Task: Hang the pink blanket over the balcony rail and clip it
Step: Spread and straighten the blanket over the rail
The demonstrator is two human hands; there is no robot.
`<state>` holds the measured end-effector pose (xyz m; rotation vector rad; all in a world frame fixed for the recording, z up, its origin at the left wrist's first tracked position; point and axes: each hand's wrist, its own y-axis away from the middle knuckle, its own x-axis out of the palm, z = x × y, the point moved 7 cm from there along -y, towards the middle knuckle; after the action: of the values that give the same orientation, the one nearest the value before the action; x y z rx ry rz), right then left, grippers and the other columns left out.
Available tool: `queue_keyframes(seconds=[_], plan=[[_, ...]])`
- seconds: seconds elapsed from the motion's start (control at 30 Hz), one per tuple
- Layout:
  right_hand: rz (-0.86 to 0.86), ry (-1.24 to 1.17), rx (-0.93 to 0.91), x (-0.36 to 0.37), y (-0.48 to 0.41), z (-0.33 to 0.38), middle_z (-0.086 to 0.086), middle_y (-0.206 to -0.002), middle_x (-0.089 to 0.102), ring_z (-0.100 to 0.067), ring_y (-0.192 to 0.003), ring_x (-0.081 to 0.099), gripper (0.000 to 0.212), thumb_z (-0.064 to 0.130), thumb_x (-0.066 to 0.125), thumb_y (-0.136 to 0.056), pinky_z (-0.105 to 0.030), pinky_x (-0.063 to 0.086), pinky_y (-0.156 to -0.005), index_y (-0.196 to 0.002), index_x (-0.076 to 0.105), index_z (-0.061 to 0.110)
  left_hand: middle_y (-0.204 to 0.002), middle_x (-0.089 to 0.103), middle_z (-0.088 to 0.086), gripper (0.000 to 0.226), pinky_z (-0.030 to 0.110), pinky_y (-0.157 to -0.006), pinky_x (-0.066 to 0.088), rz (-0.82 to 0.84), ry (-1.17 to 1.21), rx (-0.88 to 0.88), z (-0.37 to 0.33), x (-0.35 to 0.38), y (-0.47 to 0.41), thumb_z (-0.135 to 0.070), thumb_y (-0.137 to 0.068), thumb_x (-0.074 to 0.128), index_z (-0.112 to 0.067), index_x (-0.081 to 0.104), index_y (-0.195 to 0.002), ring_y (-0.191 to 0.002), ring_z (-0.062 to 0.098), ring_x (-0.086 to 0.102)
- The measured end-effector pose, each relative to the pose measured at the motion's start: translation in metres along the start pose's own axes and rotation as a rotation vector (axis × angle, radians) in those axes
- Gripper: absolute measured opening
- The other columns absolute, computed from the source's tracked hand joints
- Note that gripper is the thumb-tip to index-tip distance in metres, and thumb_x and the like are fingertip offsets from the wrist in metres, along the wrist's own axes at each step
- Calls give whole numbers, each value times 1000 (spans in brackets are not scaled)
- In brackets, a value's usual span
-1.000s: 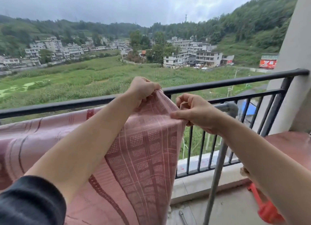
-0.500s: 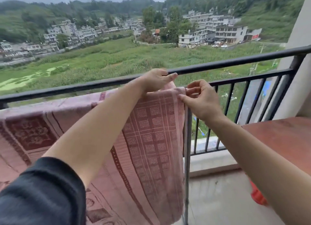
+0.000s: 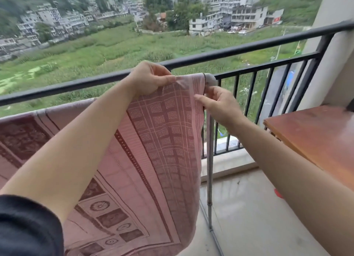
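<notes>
Two hands work the blanket [image 3: 157, 144], draped lengthwise along a grey rack bar just inside the railing [image 3: 249, 46]. The left hand [image 3: 151, 79] pinches its top fold; the right hand [image 3: 218, 102] grips the hanging side edge, nearer the bar's bare end [image 3: 210, 81]. No clip is visible.

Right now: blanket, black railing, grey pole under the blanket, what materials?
Pink blanket: thin woven fabric, matte; it drapes in soft folds.
Black railing: likely painted metal, smooth with a dull sheen.
Grey pole: probably bare metal tube, silvery.
</notes>
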<state>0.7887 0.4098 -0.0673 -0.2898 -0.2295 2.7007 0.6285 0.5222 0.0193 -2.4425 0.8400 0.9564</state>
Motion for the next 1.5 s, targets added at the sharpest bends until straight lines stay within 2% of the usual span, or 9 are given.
queue_keyframes(seconds=[0.27, 0.4, 0.67, 0.8, 1.0, 1.1, 1.23, 1.37, 1.5], plan=[[696, 390, 348, 54, 51, -56, -6, -114, 72, -17, -89, 75, 63, 26, 76, -87, -38, 59, -88, -142, 47, 17, -65, 70, -10, 17, 27, -53, 55, -185, -89, 145, 8, -10, -4, -34, -91, 68, -36, 72, -74, -53, 8, 66], [808, 512, 238, 88, 75, -75, -1, -97, 75, -15, -80, 75, 30, 16, 63, -94, -37, 61, -81, -123, 68, 20, -70, 66, -18, 16, 26, -64, 52, -311, -164, 160, 16, -24, -9, -33, -91, 68, -35, 70, -74, -64, 4, 61], [235, 368, 176, 84, 53, -87, 2, -83, 60, -13, -76, 59, 59, 57, 66, -85, -31, 47, -64, -117, 32, 21, -67, 69, -12, 19, 22, -44, 46, -225, -161, 84, 24, -23, -12, -40, -90, 68, -36, 70, -72, -53, 7, 60], [340, 534, 21, 83, 46, -79, 6, -77, 54, -13, -73, 53, 39, 58, 53, -94, -33, 44, -67, -84, 56, 20, -73, 71, -4, 16, 31, -50, 49, -200, -137, 47, 27, -21, -14, -41, -90, 67, -33, 72, -77, -55, 17, 58], [315, 310, -26, 66, 61, -63, -8, -77, 63, -23, -70, 57, 55, 54, 40, -101, -51, 51, -73, -95, 63, 4, -60, 63, -10, 18, 23, -42, 38, -137, -258, 46, 20, -22, -30, -43, -90, 66, -28, 72, -82, -42, 7, 41], [179, 98, -112, 50, 59, -28, 7, -75, 63, -12, -69, 59, 34, 42, 42, -102, -47, 52, -63, -98, 64, 16, -81, 67, -1, 19, 26, -55, 43, -305, -412, 128, -1, -24, -47, -40, -93, 63, -23, 71, -89, -60, 13, 51], [144, -170, -186, 29, 39, 20, -8, -109, 70, -24, -101, 66, 32, 22, 38, -104, -38, 54, -91, -121, 62, 9, -112, 63, 8, 31, 34, -83, 49, -393, -611, 122, -9, -28, -51, -43, -94, 60, -17, 70, -107, -98, 23, 58], [45, -217, -145, 16, 15, 46, 12, -66, 57, -2, -62, 53, 33, 20, 35, -106, -19, 47, -63, -81, 58, 17, -90, 62, 5, 52, 33, -62, 43, -533, -544, 296, -2, -52, 2, -57, -98, 37, -12, 63, -89, -77, 21, 57], [39, -153, 20, 17, -14, 58, 7, -55, 51, -12, -52, 50, 45, 38, 38, -100, -37, 44, -72, -63, 56, 20, -88, 63, -5, 44, 29, -64, 44, -467, -525, 330, 36, -75, 51, -54, -97, 46, -16, 70, -94, -77, 14, 59]])
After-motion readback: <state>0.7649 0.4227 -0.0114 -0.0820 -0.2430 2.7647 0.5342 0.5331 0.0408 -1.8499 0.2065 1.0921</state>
